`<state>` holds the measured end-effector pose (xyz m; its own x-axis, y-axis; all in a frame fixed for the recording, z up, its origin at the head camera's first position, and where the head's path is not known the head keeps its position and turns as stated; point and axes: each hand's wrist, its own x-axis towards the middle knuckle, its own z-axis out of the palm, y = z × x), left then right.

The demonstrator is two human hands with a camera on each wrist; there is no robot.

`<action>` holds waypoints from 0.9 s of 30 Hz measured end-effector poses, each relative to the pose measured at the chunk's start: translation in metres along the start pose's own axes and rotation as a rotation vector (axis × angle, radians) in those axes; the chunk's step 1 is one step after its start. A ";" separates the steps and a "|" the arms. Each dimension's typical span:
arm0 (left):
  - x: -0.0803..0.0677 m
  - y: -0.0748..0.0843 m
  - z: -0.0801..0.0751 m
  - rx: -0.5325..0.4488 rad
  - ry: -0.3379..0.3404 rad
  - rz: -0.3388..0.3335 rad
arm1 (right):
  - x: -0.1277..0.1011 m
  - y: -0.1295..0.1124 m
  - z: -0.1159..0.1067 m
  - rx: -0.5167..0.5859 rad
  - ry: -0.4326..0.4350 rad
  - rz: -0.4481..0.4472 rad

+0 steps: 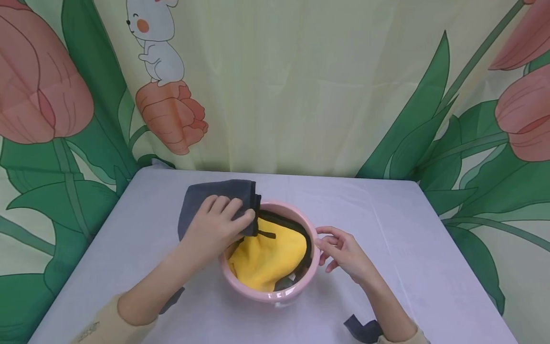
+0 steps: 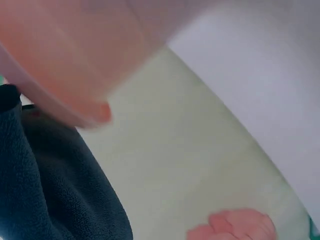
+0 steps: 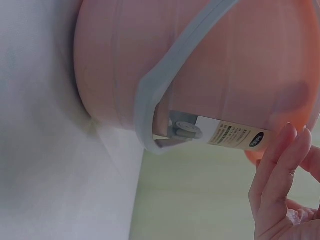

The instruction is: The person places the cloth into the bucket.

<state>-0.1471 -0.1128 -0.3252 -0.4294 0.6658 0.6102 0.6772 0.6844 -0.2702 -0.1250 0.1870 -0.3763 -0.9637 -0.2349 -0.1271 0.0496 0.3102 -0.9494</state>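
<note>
My left hand [image 1: 219,220] grips a folded dark grey towel [image 1: 193,196] with black edging, over the left rim of a pink bucket [image 1: 249,295]. The same towel [image 2: 65,185] hangs at the lower left of the left wrist view. Inside the bucket lies a yellow towel [image 1: 270,255] with black trim and a small black loop. At the bucket's right side, the fingertips of my right hand [image 1: 343,253] touch the outside near the rim. The right wrist view shows those fingers [image 3: 272,175] fairly straight beside a paper label.
A light grey handle [image 3: 175,65] hangs down the bucket's side. The bucket stands on a white-covered table [image 1: 404,267]. Dark straps [image 1: 363,329] show near both forearms. Behind the table hangs a curtain [image 1: 301,95] printed with tulips and a rabbit.
</note>
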 end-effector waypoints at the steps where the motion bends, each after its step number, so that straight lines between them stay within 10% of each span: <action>1: 0.003 0.004 0.001 -0.004 0.007 0.021 | 0.000 0.000 0.000 0.001 -0.002 -0.001; 12: 0.022 0.040 0.019 -0.099 0.009 0.173 | -0.001 0.000 -0.001 0.010 -0.008 0.008; 27: 0.027 0.059 0.042 -0.186 -0.339 0.205 | 0.001 0.001 -0.002 0.023 -0.036 -0.029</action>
<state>-0.1435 -0.0420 -0.3563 -0.4254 0.8637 0.2703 0.8518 0.4830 -0.2027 -0.1259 0.1888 -0.3768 -0.9547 -0.2766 -0.1097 0.0286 0.2817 -0.9591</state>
